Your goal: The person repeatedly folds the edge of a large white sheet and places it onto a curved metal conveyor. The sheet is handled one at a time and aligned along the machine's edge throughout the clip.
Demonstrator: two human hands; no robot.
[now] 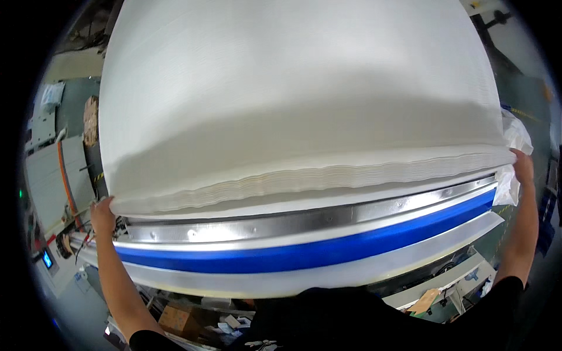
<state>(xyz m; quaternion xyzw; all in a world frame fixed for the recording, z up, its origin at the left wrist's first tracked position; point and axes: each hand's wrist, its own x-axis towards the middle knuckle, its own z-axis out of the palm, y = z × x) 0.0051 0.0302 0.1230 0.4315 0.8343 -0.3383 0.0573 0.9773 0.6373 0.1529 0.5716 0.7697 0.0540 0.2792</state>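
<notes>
A wide stack of thin white sheets (304,82) spreads out in front of me, and many wavy layers show along its near edge. My left hand (103,215) is closed on the near left corner of the stack. At the near right corner, my right hand (523,167) grips the same edge, slightly farther from me than the left. Both arms are stretched wide apart. The fingertips are partly hidden by the sheets. Whether the material is cloth, paper or thin foam I cannot tell.
Between me and the stack run a shiny metal strip (281,225), a blue band (293,253) and a pale front ledge (246,284). Crumpled clear plastic (515,131) hangs at the right. A cardboard box (175,319) sits low at left, and a small lit screen (47,258) stands far left.
</notes>
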